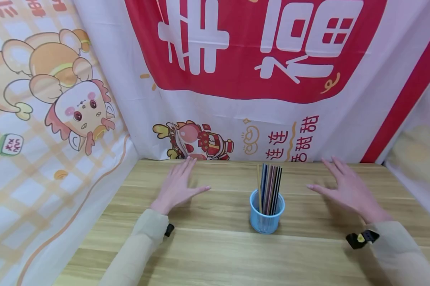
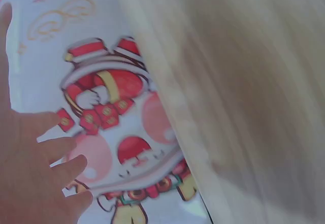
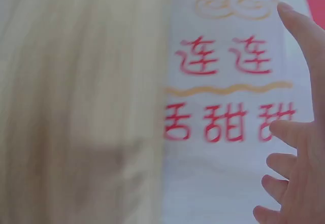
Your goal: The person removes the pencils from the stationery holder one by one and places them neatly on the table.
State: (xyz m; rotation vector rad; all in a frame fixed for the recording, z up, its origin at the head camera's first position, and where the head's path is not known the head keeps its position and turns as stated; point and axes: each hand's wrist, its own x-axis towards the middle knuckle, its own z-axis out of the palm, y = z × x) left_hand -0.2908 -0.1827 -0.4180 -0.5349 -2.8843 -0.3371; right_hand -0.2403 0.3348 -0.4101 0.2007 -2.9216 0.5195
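Observation:
A light blue cup (image 1: 264, 223) stands upright on the wooden table, right of centre in the head view. Several thin sticks (image 1: 270, 190) in dark, brown and tan tones lean inside it. To its left, my left hand (image 1: 177, 186) is held over the table with thumb spread and fingers straight, holding nothing. On the cup's other side my right hand (image 1: 351, 192) is likewise spread, apart from the cup. Both wrist views show the hands, left (image 2: 35, 168) and right (image 3: 302, 158), with fingers extended; the cup is in neither.
The wooden table (image 1: 215, 254) runs back to a white cloth (image 1: 208, 107) with red print and cartoon figures. Another printed cloth (image 1: 32, 190) hangs along the left side. Black straps sit at both wrists, the right one (image 1: 362, 239) with a yellow spot.

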